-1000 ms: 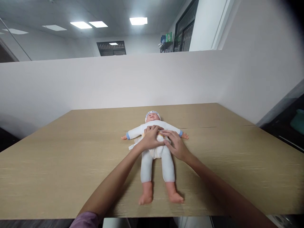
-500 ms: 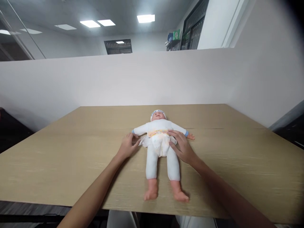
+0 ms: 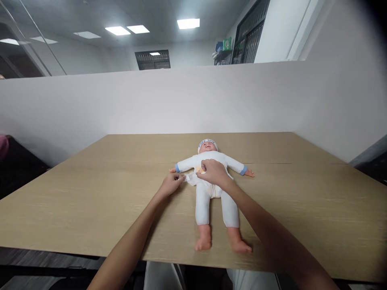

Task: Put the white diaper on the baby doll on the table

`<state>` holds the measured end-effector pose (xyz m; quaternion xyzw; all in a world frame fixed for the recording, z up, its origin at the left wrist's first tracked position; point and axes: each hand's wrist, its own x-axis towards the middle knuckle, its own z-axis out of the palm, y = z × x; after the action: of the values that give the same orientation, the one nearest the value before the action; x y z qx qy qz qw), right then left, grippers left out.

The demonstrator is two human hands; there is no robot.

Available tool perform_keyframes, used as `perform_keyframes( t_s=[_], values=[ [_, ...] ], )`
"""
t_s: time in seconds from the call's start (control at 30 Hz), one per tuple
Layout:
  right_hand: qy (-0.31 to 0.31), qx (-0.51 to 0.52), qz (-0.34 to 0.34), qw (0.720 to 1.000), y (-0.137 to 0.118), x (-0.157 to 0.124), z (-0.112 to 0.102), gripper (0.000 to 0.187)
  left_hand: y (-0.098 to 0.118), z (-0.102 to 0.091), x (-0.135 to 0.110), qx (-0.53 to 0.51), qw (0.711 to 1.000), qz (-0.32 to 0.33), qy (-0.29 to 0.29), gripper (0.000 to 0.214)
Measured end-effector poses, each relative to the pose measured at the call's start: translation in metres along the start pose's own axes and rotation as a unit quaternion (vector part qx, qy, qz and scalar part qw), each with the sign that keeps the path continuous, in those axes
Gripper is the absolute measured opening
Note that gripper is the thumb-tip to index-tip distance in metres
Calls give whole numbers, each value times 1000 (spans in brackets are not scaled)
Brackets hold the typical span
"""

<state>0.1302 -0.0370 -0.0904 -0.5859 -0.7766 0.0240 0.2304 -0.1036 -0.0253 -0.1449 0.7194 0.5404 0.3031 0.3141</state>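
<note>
A baby doll (image 3: 203, 207) in a white outfit with blue cuffs and a white printed headband lies face up, feet towards me. Around its hips is a white diaper (image 3: 215, 192) with an orange print at the front. Beside the hip on the left, my left hand (image 3: 171, 185) pinches the end of the diaper's side wing (image 3: 190, 178), which sticks out flat. My right hand (image 3: 214, 172) is closed over the diaper's front waist, its fingers bent and pressed at the printed edge. It covers much of the doll's belly, and its fingertips are partly hidden.
The doll lies on a wide wood-coloured table (image 3: 90, 201), whose front edge is just before my lap. A white partition wall (image 3: 181, 100) stands behind the table. Dark objects show beyond the left side (image 3: 21, 169) and right side of the table.
My right hand has moved from the diaper's right side across to its front waist, its fingers now curled. My left hand now pinches the wing and draws it outward. The view has shifted slightly.
</note>
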Motion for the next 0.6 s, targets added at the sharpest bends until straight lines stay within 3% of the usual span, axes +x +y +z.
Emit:
perform_keyframes(
  t_s=[0.17, 0.37, 0.47, 0.6],
  values=[
    [-11, 8, 12, 1000, 3, 0, 1, 26, 31, -1, 8, -122, 992, 25, -20, 52],
    [-49, 78, -34, 995, 9, -2, -10, 35, 70, 17, 24, -191, 978, 37, -69, 48],
    [-65, 119, -51, 989, 14, -4, -15, 36, 74, 29, 28, -222, 969, 55, -90, 49],
    [-51, 125, -83, 987, 19, -4, -16, 36, 64, 40, 32, -282, 952, 89, -81, 52]
  ],
)
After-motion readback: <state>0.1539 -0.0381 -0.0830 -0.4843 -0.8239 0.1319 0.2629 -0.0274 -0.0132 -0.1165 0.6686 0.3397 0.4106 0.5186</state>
